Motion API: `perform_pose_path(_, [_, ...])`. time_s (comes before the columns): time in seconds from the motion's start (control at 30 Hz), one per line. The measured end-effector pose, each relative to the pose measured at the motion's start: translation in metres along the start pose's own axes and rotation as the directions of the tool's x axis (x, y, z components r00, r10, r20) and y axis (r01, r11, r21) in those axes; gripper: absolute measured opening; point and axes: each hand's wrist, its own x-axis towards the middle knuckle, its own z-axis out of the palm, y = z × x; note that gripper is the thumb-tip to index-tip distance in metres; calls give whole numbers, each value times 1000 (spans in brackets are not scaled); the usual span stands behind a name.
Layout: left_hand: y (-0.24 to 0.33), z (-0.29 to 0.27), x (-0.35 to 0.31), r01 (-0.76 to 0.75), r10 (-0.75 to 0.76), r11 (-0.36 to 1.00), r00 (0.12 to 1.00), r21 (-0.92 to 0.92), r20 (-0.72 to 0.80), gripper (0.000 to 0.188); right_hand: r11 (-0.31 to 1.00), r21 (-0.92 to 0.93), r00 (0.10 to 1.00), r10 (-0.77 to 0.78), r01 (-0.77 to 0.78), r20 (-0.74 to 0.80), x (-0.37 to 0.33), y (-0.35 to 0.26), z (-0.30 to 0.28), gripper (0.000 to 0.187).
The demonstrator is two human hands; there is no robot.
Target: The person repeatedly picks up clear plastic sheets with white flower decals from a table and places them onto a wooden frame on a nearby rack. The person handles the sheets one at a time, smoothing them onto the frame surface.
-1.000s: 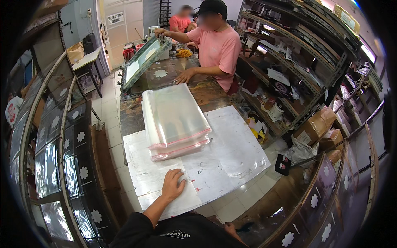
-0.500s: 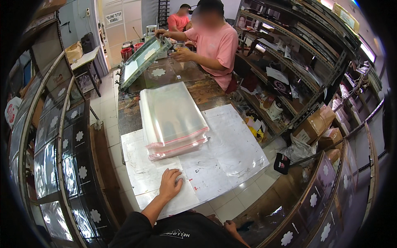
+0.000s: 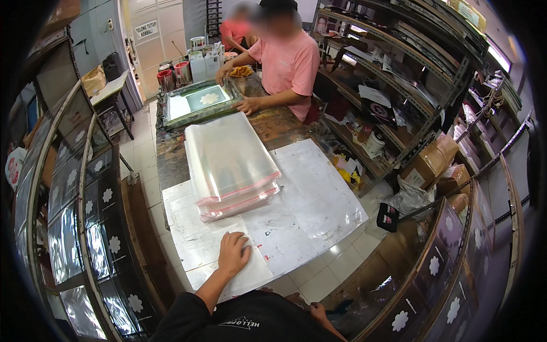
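My left hand [image 3: 234,255] rests on the white sheet [image 3: 307,194] covering the near end of the table, its fingers lying loosely with nothing in them. Just beyond it lies a thick stack of clear plastic bags [image 3: 231,157] with red strips along their near edges. Low beside my body hangs my right hand [image 3: 318,312]; its fingers are mostly hidden. Across the table, a person in a pink shirt [image 3: 289,60] has both hands on a screen-printing frame [image 3: 171,122] lying flat. A pale flower shape shows in its mesh.
Racks with flower-printed dark sheets stand on my left [image 3: 114,245] and right [image 3: 436,265]. A loaded metal shelf [image 3: 393,85] rises at the far right. Paint cans [image 3: 182,72] and white bottles [image 3: 198,65] stand behind the frame. A second person [image 3: 233,31] sits farther back.
The co-worker has lowered the tilted screen frame flat onto the table, and one of their hands now rests at its near right corner. My left hand has stayed on the sheet.
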Motion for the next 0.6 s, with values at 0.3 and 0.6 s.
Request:
perform_pose_path(0.3, [2, 0, 0, 15, -15, 1000, 1000, 8, 12, 28, 997, 15, 996, 72, -71, -44, -1, 3, -3, 45])
perform_pose_path(0.6, [3, 0, 1, 11, -11, 1000, 1000, 3, 20, 28, 992, 40, 991, 123, -121, -44, -5, 6, -3, 45])
